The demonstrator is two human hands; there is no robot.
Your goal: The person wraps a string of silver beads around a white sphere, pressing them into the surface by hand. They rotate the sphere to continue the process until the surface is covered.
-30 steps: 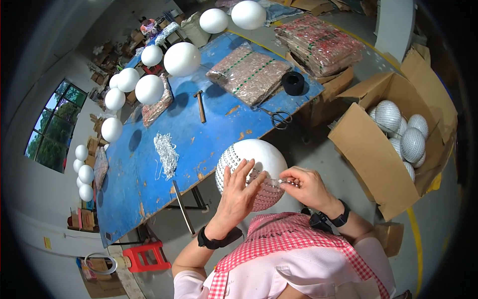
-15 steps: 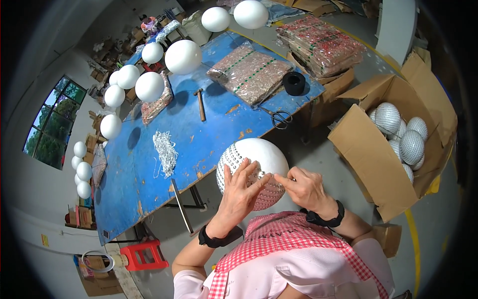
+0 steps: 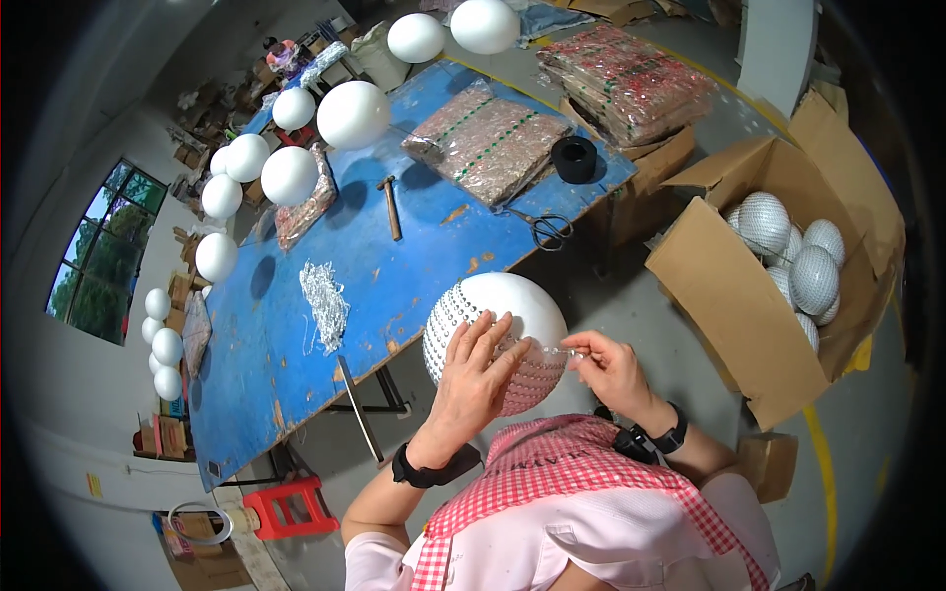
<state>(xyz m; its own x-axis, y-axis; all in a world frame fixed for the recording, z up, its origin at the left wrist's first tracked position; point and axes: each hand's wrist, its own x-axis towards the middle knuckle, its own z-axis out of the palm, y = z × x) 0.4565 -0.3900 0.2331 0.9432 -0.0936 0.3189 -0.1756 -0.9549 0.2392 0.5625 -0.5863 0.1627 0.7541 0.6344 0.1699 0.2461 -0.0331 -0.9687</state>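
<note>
A large white foam ball (image 3: 527, 300) is in front of me, off the near edge of the table. Rows of shiny silver rhinestone chain cover its left and lower sides; the upper right is bare white. My left hand (image 3: 471, 379) lies on its front with fingers stretched out, fingertips against the studded surface. At the ball's right side, my right hand (image 3: 613, 374) pinches a short stretch of rhinestone chain (image 3: 558, 351), which runs taut from the ball near my left fingers. What supports the ball underneath is hidden.
On the blue table (image 3: 394, 286) lie a silver chain pile (image 3: 324, 300), a hammer (image 3: 391, 209), scissors (image 3: 545, 229), black tape (image 3: 574, 160) and wrapped packs (image 3: 488, 143). White balls (image 3: 355, 115) stand along its far side. An open carton (image 3: 734, 305) of studded balls (image 3: 814, 279) is at right.
My right hand has drawn slightly away from the ball, and the chain between its fingers now shows stretched out. My left hand stays on the ball, its fingers slightly shifted.
</note>
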